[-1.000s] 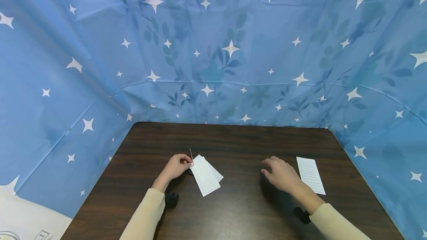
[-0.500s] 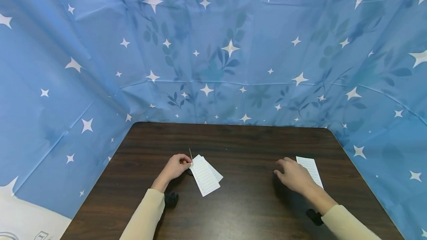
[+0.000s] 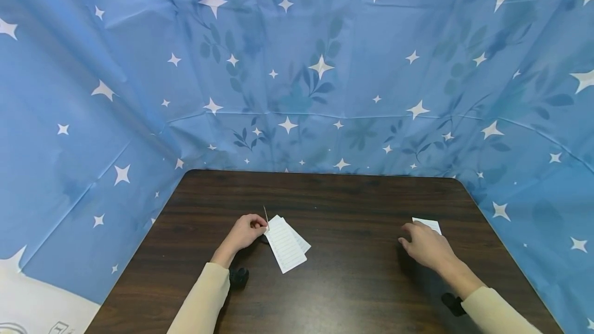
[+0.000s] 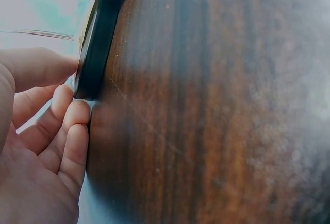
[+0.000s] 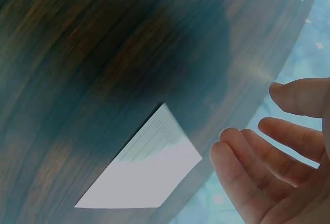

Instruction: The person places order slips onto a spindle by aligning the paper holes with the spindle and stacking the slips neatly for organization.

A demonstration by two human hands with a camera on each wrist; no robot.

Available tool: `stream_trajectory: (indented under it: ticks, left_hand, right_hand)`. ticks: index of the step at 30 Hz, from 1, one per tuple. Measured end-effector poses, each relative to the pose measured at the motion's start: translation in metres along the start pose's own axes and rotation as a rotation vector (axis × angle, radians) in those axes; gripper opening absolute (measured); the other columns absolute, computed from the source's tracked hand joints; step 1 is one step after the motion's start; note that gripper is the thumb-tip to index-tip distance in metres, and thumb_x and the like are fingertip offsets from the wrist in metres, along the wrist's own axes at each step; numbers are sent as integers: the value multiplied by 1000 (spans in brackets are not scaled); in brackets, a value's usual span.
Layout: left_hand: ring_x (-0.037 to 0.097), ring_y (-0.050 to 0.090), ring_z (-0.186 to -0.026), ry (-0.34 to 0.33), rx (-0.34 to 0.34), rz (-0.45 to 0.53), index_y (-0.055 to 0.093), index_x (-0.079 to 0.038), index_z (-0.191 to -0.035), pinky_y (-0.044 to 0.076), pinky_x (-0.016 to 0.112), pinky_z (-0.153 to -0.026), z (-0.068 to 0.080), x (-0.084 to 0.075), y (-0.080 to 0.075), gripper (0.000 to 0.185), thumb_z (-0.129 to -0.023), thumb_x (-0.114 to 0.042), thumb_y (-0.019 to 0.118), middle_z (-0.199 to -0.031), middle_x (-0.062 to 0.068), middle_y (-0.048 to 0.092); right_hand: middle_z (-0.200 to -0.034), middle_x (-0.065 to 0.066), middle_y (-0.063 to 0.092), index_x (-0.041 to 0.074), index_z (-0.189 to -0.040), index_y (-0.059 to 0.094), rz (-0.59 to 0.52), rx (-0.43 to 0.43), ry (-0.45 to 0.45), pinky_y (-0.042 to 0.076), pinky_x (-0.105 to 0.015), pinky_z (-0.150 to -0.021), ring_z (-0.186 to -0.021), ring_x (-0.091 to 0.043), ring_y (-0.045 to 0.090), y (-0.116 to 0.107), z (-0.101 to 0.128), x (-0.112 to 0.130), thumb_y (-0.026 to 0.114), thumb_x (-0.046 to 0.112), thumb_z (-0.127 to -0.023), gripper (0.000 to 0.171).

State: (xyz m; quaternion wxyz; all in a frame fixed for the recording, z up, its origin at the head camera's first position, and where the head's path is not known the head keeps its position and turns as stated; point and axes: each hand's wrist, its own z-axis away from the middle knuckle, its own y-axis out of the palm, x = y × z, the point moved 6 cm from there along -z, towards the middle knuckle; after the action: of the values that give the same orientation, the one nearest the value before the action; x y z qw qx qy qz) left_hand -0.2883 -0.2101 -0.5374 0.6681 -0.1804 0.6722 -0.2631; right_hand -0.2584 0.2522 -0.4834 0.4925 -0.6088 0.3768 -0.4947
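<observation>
- The left hand (image 3: pixel 244 232) rests on the dark wooden counter (image 3: pixel 343 293), left of the middle, with its fingers curled in towards the palm.
- Between thumb and fingertips it pinches a thin needle-like pin (image 3: pixel 266 216), which stands nearly upright above the hand.
- Just to the right of that hand, touching it at the near corner, lie lined paper slips (image 3: pixel 285 244), at least two, stacked askew so the lower one peeks out on the right side.
- In the left wrist view the left hand's fingers (image 4: pixel 64 136) are bent beside a black object (image 4: pixel 97 44) at the edge of the wood; what that object is cannot be made out.
- The right hand (image 3: pixel 426 245) hovers over the right side of the counter, palm down, fingers spread loosely and relaxed, gripping nothing.
- Under it lies a single lined paper slip (image 3: pixel 429 223), flat on the counter; only its far end shows past the knuckles in the head view.
- The right wrist view shows that slip (image 5: pixel 147 175) flat on the wood, with the fingers (image 5: pixel 247 183) apart above it and near its edge; whether they touch it cannot be told.
- Both forearms wear cream sleeves (image 3: pixel 201 298), each with a small black wrist device (image 3: pixel 239 276).
- A blue cloth with white stars (image 3: pixel 297 66) hangs behind and around the counter.
</observation>
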Motion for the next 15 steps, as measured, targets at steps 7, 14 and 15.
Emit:
stream_trajectory:
  ticks: [7,14,15]
  left_hand:
    - [18,50,-73,5,-5,-3,72,-8,-96,42,33,-66,0,0,0,4,-94,-5,69,-82,2,57]
    - [18,50,-72,4,5,7,72,-8,-96,42,34,-66,0,0,0,4,-95,-6,69,-83,3,57]
    - [18,50,-73,3,4,8,72,-8,-96,42,34,-66,0,0,0,4,-95,-6,69,-83,2,57]
  right_hand:
    - [-110,-26,66,-7,-116,67,14,11,33,53,-55,-63,-85,-39,67,-2,3,-18,71,17,-93,34]
    - [-111,-30,63,-9,-118,66,46,57,55,53,-57,-66,-91,-45,66,-2,5,-39,74,23,-92,41]
    - [-111,-30,63,-9,-118,66,53,65,54,53,-58,-67,-92,-46,66,-2,4,-41,74,23,-92,42]
